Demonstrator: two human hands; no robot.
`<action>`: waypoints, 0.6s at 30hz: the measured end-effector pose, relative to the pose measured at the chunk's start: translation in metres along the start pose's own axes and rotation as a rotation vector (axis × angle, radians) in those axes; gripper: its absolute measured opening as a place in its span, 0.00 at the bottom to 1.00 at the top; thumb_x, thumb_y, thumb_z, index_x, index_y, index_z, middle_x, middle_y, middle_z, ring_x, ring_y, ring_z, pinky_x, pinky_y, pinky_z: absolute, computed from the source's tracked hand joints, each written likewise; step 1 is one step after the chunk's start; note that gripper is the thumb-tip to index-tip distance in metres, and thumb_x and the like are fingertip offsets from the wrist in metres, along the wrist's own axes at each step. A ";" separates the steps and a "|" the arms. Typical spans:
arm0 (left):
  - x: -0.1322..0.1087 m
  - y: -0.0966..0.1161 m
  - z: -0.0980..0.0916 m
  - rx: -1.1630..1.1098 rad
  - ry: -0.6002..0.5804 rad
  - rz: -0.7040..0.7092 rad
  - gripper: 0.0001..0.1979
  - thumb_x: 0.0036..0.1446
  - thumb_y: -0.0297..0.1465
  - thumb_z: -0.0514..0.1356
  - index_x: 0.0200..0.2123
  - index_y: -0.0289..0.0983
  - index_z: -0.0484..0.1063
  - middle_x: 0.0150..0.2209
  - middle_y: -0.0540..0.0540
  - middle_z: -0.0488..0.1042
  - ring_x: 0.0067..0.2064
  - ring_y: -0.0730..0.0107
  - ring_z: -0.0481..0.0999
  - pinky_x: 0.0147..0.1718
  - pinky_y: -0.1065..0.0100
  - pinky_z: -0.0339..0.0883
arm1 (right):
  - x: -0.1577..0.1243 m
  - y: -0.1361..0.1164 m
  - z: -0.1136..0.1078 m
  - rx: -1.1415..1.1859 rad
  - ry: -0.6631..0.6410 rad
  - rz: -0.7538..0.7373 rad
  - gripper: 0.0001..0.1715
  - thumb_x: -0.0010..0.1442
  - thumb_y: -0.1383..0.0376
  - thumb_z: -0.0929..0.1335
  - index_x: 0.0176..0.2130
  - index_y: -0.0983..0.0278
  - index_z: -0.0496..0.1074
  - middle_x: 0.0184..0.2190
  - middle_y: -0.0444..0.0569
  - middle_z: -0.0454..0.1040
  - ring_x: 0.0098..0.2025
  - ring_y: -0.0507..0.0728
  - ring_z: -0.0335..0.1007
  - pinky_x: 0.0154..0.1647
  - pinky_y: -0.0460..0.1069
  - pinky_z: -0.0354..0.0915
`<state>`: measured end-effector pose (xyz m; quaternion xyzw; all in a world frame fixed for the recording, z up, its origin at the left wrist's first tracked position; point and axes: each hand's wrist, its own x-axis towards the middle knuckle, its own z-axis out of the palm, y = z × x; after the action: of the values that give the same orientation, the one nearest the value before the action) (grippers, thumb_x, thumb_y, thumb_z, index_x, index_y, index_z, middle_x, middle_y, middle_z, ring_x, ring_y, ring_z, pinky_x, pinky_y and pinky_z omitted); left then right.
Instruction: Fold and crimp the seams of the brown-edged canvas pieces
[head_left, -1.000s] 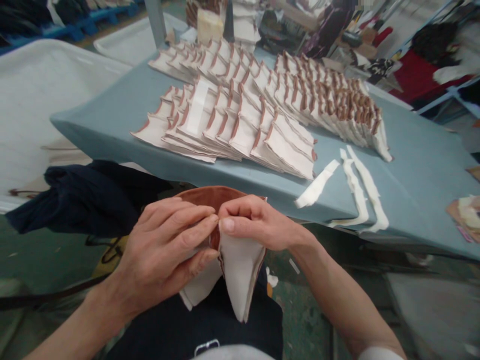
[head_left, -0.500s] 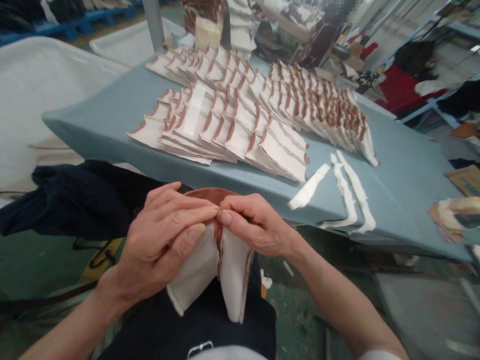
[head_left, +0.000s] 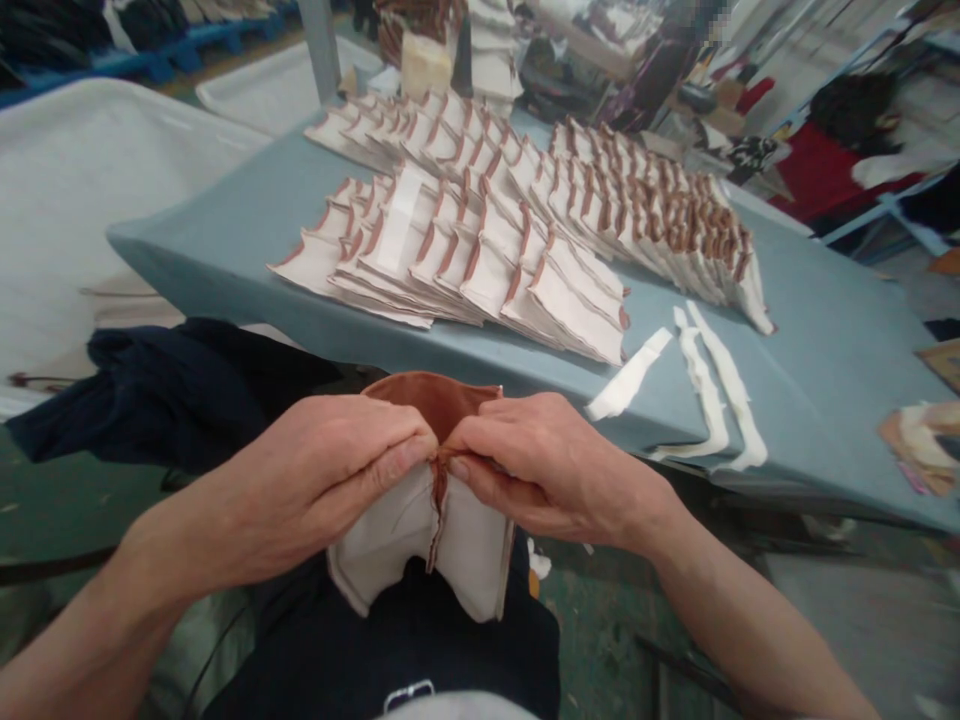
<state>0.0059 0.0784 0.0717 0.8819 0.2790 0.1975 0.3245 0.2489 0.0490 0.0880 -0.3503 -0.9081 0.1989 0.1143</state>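
Observation:
Between my hands, above my lap, hangs a stitched piece (head_left: 472,550) of white cloth with a brown face, which looks leather-like. My left hand (head_left: 345,465) pinches it on the left of a middle seam, thumb against fingers. On the other side of that seam, my right hand (head_left: 517,460) pinches it the same way, and the fingertips of both hands nearly meet. A curved brown flap (head_left: 431,390) rises behind the fingers. Below, the two white halves spread apart, with brown edges at the seam. The fingertips hide the exact spot being gripped.
A blue-grey table (head_left: 225,270) stands in front, bearing overlapping rows of similar white-and-brown pieces (head_left: 495,260). White strips (head_left: 701,385) lie near its front edge. A white tub (head_left: 67,180) and dark blue cloth (head_left: 157,385) are at left. A person in dark clothing is beyond the table.
My left hand has turned and curled its fingers into a tighter pinch. The piece has opened wider, and more of the brown flap shows. The view has shifted slightly.

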 end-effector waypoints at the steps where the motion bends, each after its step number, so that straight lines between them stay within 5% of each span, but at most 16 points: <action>1: 0.000 -0.001 0.000 -0.011 -0.027 0.013 0.22 0.78 0.37 0.48 0.30 0.40 0.70 0.27 0.53 0.73 0.29 0.69 0.71 0.33 0.68 0.62 | 0.000 -0.001 0.001 -0.027 0.005 0.012 0.17 0.76 0.65 0.61 0.36 0.64 0.73 0.29 0.48 0.76 0.30 0.55 0.69 0.33 0.52 0.53; 11: 0.001 -0.003 0.009 -0.062 -0.091 0.019 0.18 0.75 0.35 0.56 0.29 0.40 0.70 0.26 0.55 0.72 0.27 0.74 0.71 0.28 0.69 0.57 | 0.000 -0.002 0.003 -0.005 0.008 0.036 0.16 0.75 0.62 0.64 0.34 0.62 0.74 0.28 0.48 0.78 0.31 0.55 0.69 0.32 0.52 0.52; 14: -0.006 0.002 0.010 -0.029 -0.012 0.083 0.16 0.71 0.28 0.56 0.26 0.39 0.66 0.23 0.56 0.67 0.24 0.75 0.65 0.26 0.68 0.54 | -0.001 0.009 0.001 0.130 0.019 -0.010 0.11 0.71 0.59 0.69 0.38 0.62 0.76 0.29 0.46 0.78 0.33 0.55 0.71 0.36 0.51 0.57; 18: -0.021 0.001 0.006 0.138 0.173 0.143 0.16 0.71 0.27 0.57 0.28 0.40 0.65 0.23 0.56 0.66 0.24 0.75 0.65 0.27 0.66 0.53 | -0.006 0.039 0.013 0.172 0.104 0.025 0.19 0.68 0.51 0.73 0.35 0.63 0.75 0.30 0.47 0.76 0.35 0.56 0.70 0.41 0.51 0.60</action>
<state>-0.0067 0.0614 0.0646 0.8995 0.2554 0.2756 0.2228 0.2721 0.0676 0.0590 -0.3602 -0.8761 0.2591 0.1886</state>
